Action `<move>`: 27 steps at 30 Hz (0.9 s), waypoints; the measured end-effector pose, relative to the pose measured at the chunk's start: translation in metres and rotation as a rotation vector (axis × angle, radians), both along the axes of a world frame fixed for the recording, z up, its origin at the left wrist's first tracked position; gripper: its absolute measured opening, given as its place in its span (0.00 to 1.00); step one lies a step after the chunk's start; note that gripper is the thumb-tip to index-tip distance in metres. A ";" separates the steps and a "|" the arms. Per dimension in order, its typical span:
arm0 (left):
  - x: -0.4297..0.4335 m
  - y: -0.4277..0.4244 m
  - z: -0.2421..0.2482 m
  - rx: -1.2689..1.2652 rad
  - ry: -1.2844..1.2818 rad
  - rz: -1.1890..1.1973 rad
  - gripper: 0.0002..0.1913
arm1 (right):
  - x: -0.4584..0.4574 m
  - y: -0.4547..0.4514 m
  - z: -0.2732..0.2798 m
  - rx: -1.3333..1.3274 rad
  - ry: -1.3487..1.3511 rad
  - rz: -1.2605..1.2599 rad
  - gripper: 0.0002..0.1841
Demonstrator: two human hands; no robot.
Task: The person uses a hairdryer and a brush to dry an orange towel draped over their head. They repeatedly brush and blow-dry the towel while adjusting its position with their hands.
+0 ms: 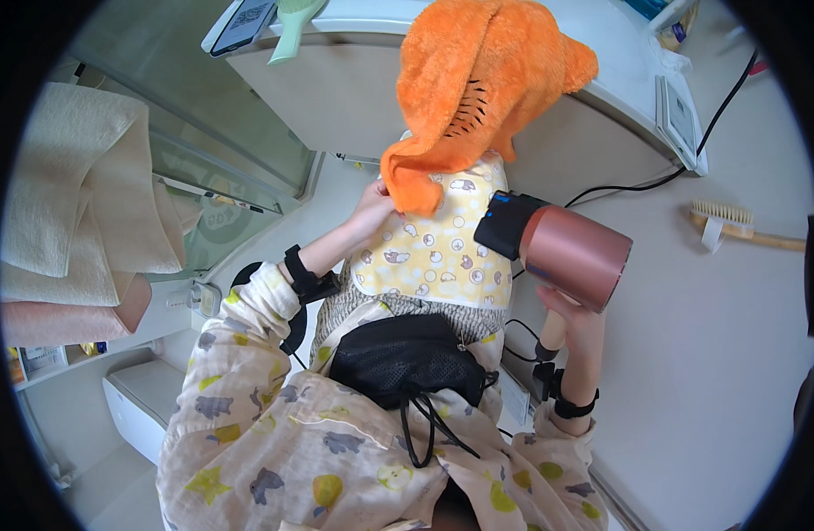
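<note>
My left hand (374,211) pinches the dangling end of an orange plush garment or cover (473,73), which bears a row of black stitches. Its upper part rests on the white washbasin counter's edge, and its lower end hangs over my lap. Across my thighs lies a yellow cloth (440,265) printed with small animals. In my right hand (579,322) is a rose-pink hair dryer (576,255), gripped by its handle. The black nozzle (510,224) points left over the yellow cloth, just below and apart from the orange plush. Whether the dryer is running cannot be told.
On the counter (360,25) lie a phone (244,25) and a green hairbrush (294,30). A black cord (719,109) runs along the right wall. There, a wooden bath brush (739,222) hangs. Towels (82,192) hang at left by a glass door. A black pouch (407,358) sits at my waist.
</note>
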State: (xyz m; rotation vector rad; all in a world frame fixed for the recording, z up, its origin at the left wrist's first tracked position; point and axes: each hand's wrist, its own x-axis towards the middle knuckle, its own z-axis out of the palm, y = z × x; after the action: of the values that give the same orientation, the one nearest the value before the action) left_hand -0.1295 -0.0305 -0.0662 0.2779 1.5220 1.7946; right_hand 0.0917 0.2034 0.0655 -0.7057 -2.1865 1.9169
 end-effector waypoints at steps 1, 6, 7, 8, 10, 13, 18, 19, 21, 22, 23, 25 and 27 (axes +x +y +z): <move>-0.002 -0.001 0.001 -0.004 0.010 -0.006 0.17 | -0.001 0.000 -0.002 0.011 -0.003 0.025 0.22; -0.008 -0.006 0.020 0.452 -0.451 -0.091 0.21 | -0.010 -0.008 -0.007 0.103 0.030 0.002 0.27; -0.008 -0.006 0.025 0.542 -0.482 -0.152 0.22 | -0.011 -0.009 -0.007 0.068 0.006 0.004 0.27; -0.006 -0.005 0.028 0.436 -0.450 -0.089 0.22 | -0.012 -0.011 -0.007 0.032 -0.018 0.007 0.27; -0.001 -0.004 0.033 0.351 -0.369 -0.018 0.23 | -0.015 -0.013 -0.007 0.185 0.056 0.083 0.27; 0.000 -0.004 0.035 0.361 -0.329 -0.025 0.25 | -0.021 -0.017 -0.010 0.323 0.184 0.055 0.28; -0.003 -0.006 0.031 0.422 -0.304 -0.121 0.28 | -0.029 -0.018 -0.016 0.257 0.152 0.074 0.29; -0.002 -0.007 0.030 0.416 -0.311 -0.127 0.29 | -0.029 -0.018 -0.016 0.270 0.192 0.092 0.29; -0.002 -0.008 0.030 0.417 -0.309 -0.134 0.30 | -0.032 -0.016 -0.014 0.318 0.230 0.128 0.28; -0.002 -0.008 0.030 0.411 -0.308 -0.125 0.30 | -0.032 -0.017 -0.013 0.374 0.234 0.125 0.26; -0.002 -0.008 0.030 0.409 -0.298 -0.126 0.30 | -0.032 -0.017 -0.011 0.429 0.241 0.107 0.25; -0.002 -0.009 0.029 0.402 -0.275 -0.116 0.29 | -0.031 -0.018 -0.007 0.464 0.237 0.109 0.23; -0.002 -0.009 0.026 0.359 -0.206 -0.118 0.27 | -0.031 -0.015 -0.002 0.429 0.222 0.153 0.23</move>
State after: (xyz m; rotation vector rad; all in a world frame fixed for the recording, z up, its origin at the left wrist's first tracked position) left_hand -0.1319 -0.0396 -0.0399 0.3365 1.0175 1.9293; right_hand 0.0612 0.1883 0.0637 -0.2483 -2.4391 1.4199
